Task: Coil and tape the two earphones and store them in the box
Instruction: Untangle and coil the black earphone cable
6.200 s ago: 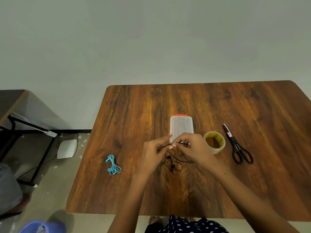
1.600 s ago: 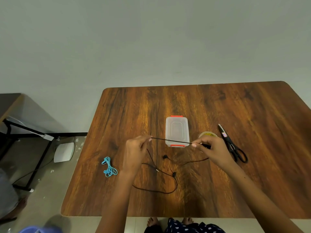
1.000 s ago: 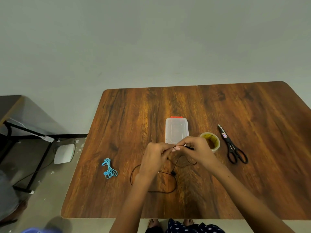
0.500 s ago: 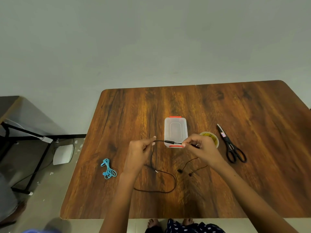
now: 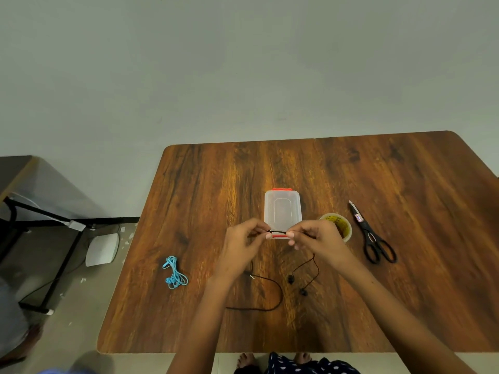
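Note:
I pinch the black earphone cord between both hands above the table. My left hand and my right hand hold a short stretch of it taut, just in front of the clear lidded box with orange clips. The rest of the cord hangs down: a loop lies on the wood below my left hand, and both earbuds rest below my right hand. The blue earphone lies bundled at the left of the table, apart from my hands.
A roll of clear tape stands right of the box, partly behind my right hand. Black scissors lie further right. The wooden table ends at a wall behind; a black-legged desk and a white device sit on the floor at left.
My hands have come closer together, so the taut stretch of black cord between them is shorter than half a second ago. The earbuds have slid slightly on the wood.

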